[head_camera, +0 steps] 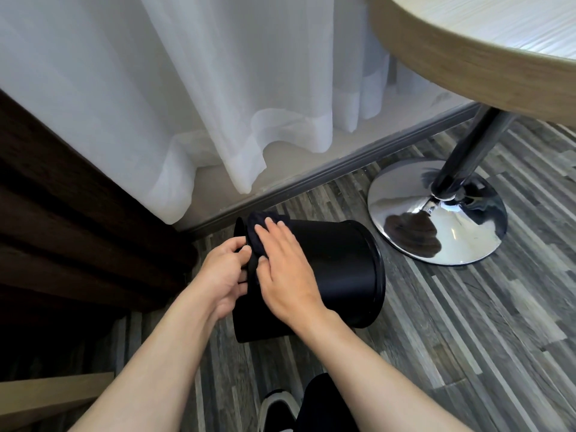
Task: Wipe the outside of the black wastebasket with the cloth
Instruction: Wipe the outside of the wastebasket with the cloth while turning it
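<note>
The black wastebasket (339, 269) lies tipped on its side on the striped floor, its rimmed end pointing right. A dark cloth (258, 226) is draped over its left end. My right hand (283, 269) lies flat on the cloth, fingers spread, pressing it against the basket's side. My left hand (223, 275) grips the basket's left edge, fingers curled round it, holding it steady. Part of the basket's left end is hidden behind both hands.
A round wooden table (467, 48) stands at the upper right on a dark pole with a chrome disc base (436, 213) just right of the basket. White curtains (187, 104) hang behind. Dark wooden furniture (62, 229) stands at the left. My shoe (276, 406) is below.
</note>
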